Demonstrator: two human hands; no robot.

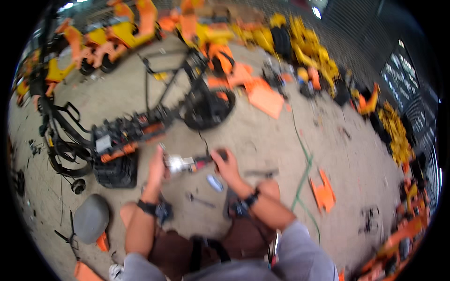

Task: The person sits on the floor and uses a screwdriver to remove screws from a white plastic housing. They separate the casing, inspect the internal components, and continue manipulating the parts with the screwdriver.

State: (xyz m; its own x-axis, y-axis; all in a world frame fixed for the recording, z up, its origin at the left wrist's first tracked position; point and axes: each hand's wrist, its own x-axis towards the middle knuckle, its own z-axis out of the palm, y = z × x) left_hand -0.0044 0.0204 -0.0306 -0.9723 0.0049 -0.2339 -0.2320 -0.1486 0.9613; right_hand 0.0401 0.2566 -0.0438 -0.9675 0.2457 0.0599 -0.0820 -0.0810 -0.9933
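From where I stand, the crouching person has both arms out toward twelve o'clock. The left hand [158, 165] is closed about the bright end of a silver-and-black tool [189, 163]; the right hand [227, 166] grips its dark end, the thing lying level between them. I'd judge the handling to be midway: the tool is up in both hands and touches nothing else I can make out, and blur hides whether anything on it is finished. What clearly remains is a scooter frame [161, 89] at eleven o'clock, mostly bare of panels, with neither hand on it.

The surface is a dusty concrete floor [276, 145]. Just this side of the hands lie a dark T-shaped tool [202, 200] and a small blue-and-white object [215, 183]. A grey seat-like piece [91, 219] rests toward ten; a green hose [300, 187] and an orange panel [323, 193] lie toward two.

Farther off, yellow parts [309, 42] heap up at one, orange-and-yellow scooters [101, 44] line eleven, and a dark ribbed wall [354, 33] closes the room.
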